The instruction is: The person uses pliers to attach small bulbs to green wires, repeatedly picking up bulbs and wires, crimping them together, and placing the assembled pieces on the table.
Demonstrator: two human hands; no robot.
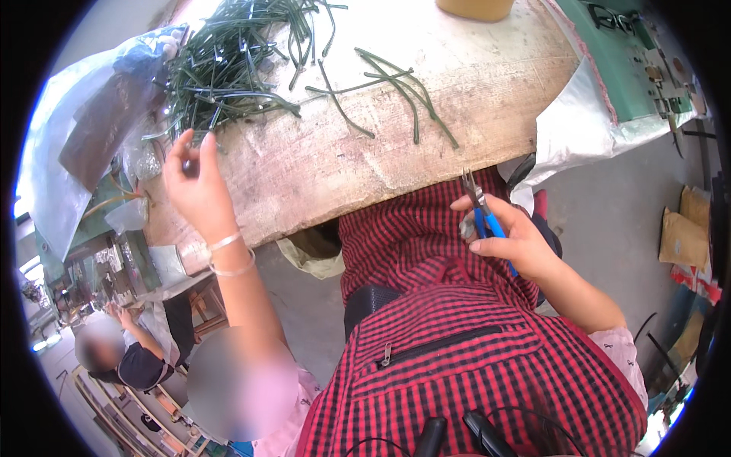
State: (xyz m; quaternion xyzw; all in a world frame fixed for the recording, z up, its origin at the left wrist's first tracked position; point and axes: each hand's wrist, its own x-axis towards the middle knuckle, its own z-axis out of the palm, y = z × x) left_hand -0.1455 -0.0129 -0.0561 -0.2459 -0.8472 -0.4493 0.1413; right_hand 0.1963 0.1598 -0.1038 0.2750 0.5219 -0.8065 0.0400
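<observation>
Left hand [199, 183] pinching green stems [228, 68] (table edge), right hand [512, 236] gripping blue-handled pliers [480, 209].

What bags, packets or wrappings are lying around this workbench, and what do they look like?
Clear plastic bag: left end of the wooden bench, crumpled, something dark brown inside.
White plastic sheet: hanging off the bench's right end, glossy.
Brown paper packets: on the floor at far right, flat, tan.
No screens or signs visible.

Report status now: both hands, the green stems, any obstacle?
Left hand pinching green stems at pile edge. Right hand holds blue-handled pliers. No obstacle seen.
</observation>
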